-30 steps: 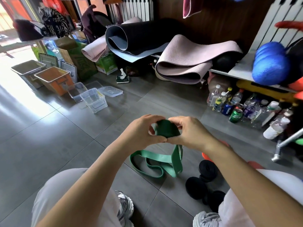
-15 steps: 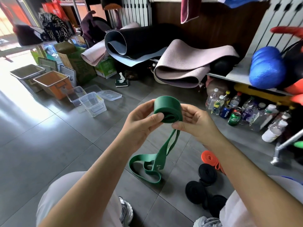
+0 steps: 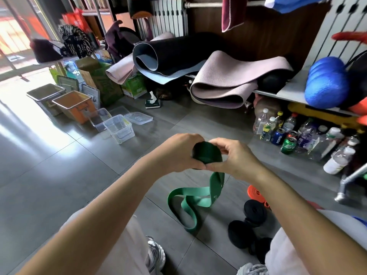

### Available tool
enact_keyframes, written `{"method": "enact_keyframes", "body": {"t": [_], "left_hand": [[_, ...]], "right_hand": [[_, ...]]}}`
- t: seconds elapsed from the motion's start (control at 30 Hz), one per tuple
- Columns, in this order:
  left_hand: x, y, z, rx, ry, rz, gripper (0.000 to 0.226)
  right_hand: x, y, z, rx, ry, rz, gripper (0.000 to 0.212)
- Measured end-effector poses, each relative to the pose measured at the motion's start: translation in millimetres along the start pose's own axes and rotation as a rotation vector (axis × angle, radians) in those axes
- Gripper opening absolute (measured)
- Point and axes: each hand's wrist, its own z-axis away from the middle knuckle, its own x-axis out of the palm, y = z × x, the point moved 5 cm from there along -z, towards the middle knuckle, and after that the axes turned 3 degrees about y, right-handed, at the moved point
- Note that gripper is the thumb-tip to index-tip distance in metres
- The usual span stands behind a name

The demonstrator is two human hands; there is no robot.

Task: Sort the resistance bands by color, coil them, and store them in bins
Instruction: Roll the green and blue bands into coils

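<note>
Your left hand (image 3: 178, 153) and right hand (image 3: 236, 158) both clamp the green band (image 3: 207, 154) coil between them, its roll axis running roughly hand to hand. The loose tail hangs below the hands and loops onto the floor (image 3: 99, 165).

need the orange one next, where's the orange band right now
In the head view the orange band lies on the floor at lower right, just behind the black coiled bands and partly hidden by the right forearm.

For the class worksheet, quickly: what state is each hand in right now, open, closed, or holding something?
Left hand: closed, gripping the coiled end of the green band.
Right hand: closed, pinching the same coil.
</note>
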Motion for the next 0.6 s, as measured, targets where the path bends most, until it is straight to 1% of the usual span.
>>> {"method": "enact_keyframes", "body": {"t": [0.07, 0.13, 0.2, 0.27, 0.33, 0.47, 0.6], "left_hand": [[-9, 0, 0, -0.003, 0.054, 0.113, 0.054], [-24, -2, 4, 0.010, 0.136, 0.379, 0.049], [-40, -4, 6, 0.022, 0.206, 0.652, 0.043], [-55, -2, 5, 0.032, 0.253, 0.832, 0.038], [-68, 3, 5, 0.041, 0.303, 0.942, 0.036], [-96, 10, 8, 0.086, 0.372, 1.166, 0.028], [-129, 18, 11, 0.119, 0.415, 1.261, 0.029]], "right_hand": [[-7, -2, 0, -0.016, 0.046, -0.077, 0.051], [-18, -7, 1, -0.050, 0.071, -0.165, 0.054], [-25, -17, -2, -0.077, 0.060, -0.201, 0.055], [-30, -29, -7, -0.070, 0.072, -0.352, 0.054], [-38, -44, -15, -0.097, 0.100, -0.442, 0.050], [-52, -85, -27, -0.139, 0.094, -0.424, 0.051], [-69, -125, -34, -0.225, 0.150, -0.408, 0.042]]}}
